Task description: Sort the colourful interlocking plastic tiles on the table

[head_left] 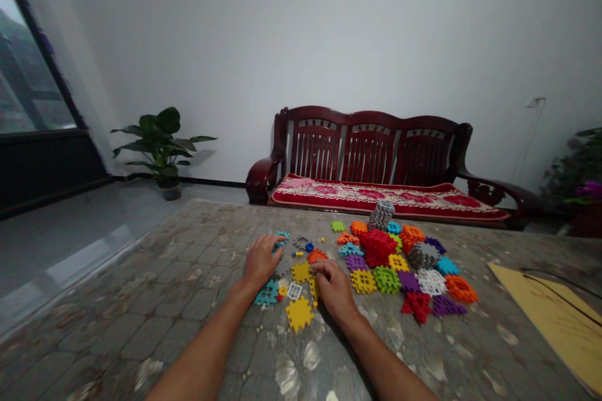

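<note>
Both my hands rest on a table among plastic interlocking tiles. My left hand lies over the tiles with its fingertips touching a teal tile; the fingers are curled. My right hand is closed, its fingers pinched on a yellow tile at its left edge. Between the hands lie a yellow tile, an orange one and a small white one. A larger yellow tile and a teal tile lie nearer me.
A heap of several coloured tiles spreads to the right of my hands. A yellow sheet lies at the table's right edge. Behind the table stands a dark wooden bench with a red cushion, and a potted plant at left.
</note>
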A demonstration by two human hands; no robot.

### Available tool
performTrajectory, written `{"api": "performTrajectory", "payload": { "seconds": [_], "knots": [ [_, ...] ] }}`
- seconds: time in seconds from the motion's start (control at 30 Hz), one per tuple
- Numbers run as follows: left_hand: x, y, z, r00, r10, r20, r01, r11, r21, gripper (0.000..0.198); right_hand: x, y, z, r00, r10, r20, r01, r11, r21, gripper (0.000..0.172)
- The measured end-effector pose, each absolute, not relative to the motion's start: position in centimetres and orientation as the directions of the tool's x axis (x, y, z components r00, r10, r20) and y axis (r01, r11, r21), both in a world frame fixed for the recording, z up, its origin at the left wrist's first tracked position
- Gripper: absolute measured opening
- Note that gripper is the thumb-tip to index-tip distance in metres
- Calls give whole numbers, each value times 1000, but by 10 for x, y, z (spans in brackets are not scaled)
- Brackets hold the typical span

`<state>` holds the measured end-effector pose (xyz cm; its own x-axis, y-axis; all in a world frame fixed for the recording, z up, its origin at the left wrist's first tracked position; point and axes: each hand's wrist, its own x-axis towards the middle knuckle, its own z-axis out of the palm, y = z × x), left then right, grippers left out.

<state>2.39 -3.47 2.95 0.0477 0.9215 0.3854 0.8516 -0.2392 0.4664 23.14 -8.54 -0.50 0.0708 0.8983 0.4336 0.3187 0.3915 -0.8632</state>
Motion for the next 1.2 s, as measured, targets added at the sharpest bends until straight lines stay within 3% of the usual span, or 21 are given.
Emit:
{"api": "performTrajectory", "payload": {
  "seconds": [0.57,0.7,1.03,1.2],
  "knots": [
    [60,1,41,254,950,183,877,-307,370,48,232,-87,-5,65,899,433,318,393,-863,29],
    [67,19,40,279,951,136,872,-310,379,40,231,-87,-4,65,898,436,315,396,-863,28],
    [82,25,38,198,974,109,898,-225,379,40,232,-85,-6,49,899,436,305,402,-863,28],
    [84,20,41,174,977,120,888,-208,409,57,232,-85,-7,59,895,442,298,406,-864,26]
  ]
}}
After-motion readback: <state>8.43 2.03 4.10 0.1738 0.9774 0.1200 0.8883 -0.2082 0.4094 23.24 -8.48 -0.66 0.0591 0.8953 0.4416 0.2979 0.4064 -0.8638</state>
